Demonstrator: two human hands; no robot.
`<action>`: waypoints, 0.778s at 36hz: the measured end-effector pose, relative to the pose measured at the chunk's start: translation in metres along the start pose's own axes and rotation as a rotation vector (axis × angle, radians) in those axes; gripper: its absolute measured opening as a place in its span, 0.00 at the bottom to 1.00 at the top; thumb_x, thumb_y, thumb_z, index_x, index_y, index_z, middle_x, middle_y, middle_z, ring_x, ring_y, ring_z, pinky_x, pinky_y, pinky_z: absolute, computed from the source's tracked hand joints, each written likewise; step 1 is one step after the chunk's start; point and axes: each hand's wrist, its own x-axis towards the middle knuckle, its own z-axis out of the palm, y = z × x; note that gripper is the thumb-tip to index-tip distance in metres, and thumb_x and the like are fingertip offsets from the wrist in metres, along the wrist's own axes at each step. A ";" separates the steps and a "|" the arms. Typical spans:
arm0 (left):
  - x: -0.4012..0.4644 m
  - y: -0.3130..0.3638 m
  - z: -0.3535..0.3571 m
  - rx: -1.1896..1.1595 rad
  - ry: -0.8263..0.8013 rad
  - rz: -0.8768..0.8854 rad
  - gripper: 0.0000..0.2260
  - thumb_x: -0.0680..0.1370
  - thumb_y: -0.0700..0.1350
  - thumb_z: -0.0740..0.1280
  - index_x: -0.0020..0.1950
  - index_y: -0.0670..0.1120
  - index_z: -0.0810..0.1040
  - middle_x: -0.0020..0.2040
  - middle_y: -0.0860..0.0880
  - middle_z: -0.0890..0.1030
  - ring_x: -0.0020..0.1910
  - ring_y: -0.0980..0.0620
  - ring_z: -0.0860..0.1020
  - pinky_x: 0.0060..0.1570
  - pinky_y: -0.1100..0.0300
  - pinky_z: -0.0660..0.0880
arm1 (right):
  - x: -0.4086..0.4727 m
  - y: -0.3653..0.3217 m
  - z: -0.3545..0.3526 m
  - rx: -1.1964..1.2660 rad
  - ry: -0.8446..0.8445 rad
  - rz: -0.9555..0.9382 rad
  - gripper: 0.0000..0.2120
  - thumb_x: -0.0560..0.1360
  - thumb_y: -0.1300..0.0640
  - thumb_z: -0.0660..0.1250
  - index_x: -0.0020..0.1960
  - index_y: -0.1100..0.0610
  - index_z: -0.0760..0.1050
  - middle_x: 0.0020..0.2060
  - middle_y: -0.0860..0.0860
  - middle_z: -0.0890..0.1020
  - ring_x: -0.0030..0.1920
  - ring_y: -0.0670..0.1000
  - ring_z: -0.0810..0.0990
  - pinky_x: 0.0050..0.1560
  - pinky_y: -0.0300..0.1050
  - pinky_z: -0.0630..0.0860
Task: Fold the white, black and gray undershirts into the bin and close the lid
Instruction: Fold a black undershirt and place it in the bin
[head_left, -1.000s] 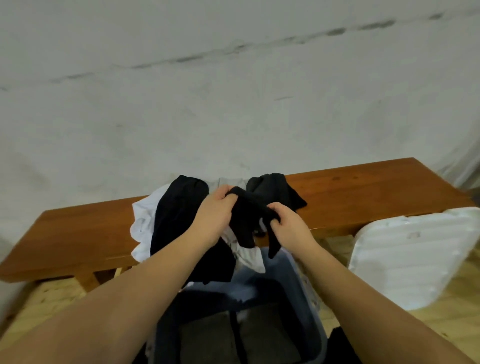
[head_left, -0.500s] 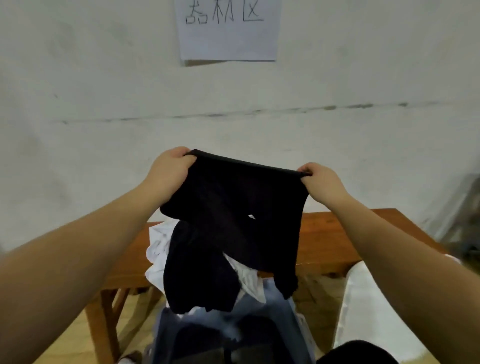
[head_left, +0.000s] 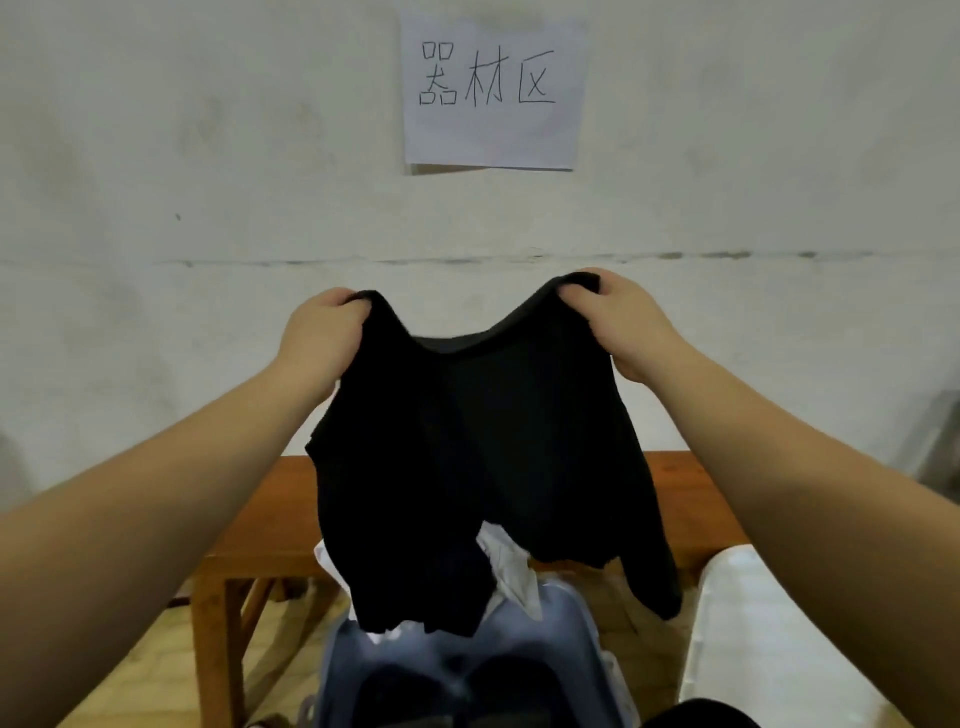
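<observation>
The person holds the black undershirt (head_left: 483, 457) up in the air in front of the wall, stretched between both hands. The left hand (head_left: 322, 338) has its fingers curled tight over one top corner of the cloth, and the right hand (head_left: 623, 322) grips the other top corner the same way, thumb and fingers bunching the fabric. The top edge sags in a shallow curve between the two grips, and the rest hangs down loosely, its lower hem dangling just above the bin (head_left: 561, 639).

The bin is a blue-gray tub sitting on the floor below, open at the top. Behind the hanging shirt, white cloth (head_left: 511, 566) spills from the wooden tabletop (head_left: 265, 514) over the bin's far rim. A white lid (head_left: 748, 634) leans off to the right, apart from the bin. On the wall above, a sheet of paper (head_left: 493, 93) bears handwritten characters.
</observation>
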 end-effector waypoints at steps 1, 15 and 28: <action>-0.004 0.000 0.004 0.081 -0.014 0.041 0.07 0.77 0.44 0.64 0.53 0.49 0.79 0.54 0.47 0.81 0.56 0.44 0.79 0.50 0.56 0.71 | -0.003 -0.004 0.006 -0.023 -0.029 -0.016 0.08 0.78 0.51 0.65 0.53 0.49 0.81 0.48 0.46 0.84 0.50 0.47 0.83 0.51 0.44 0.78; -0.045 0.003 0.035 0.004 -0.631 0.021 0.07 0.80 0.48 0.67 0.51 0.47 0.83 0.45 0.50 0.85 0.45 0.52 0.83 0.49 0.59 0.76 | -0.034 0.008 0.049 -0.049 -0.481 0.070 0.11 0.79 0.49 0.68 0.54 0.57 0.76 0.48 0.53 0.83 0.48 0.52 0.83 0.52 0.49 0.78; -0.022 -0.043 -0.007 -0.025 -0.452 -0.105 0.08 0.81 0.49 0.66 0.55 0.47 0.83 0.51 0.46 0.86 0.55 0.43 0.83 0.59 0.48 0.76 | -0.048 0.084 0.010 -0.302 -0.870 0.291 0.14 0.77 0.49 0.69 0.59 0.53 0.80 0.55 0.48 0.85 0.58 0.50 0.82 0.64 0.49 0.74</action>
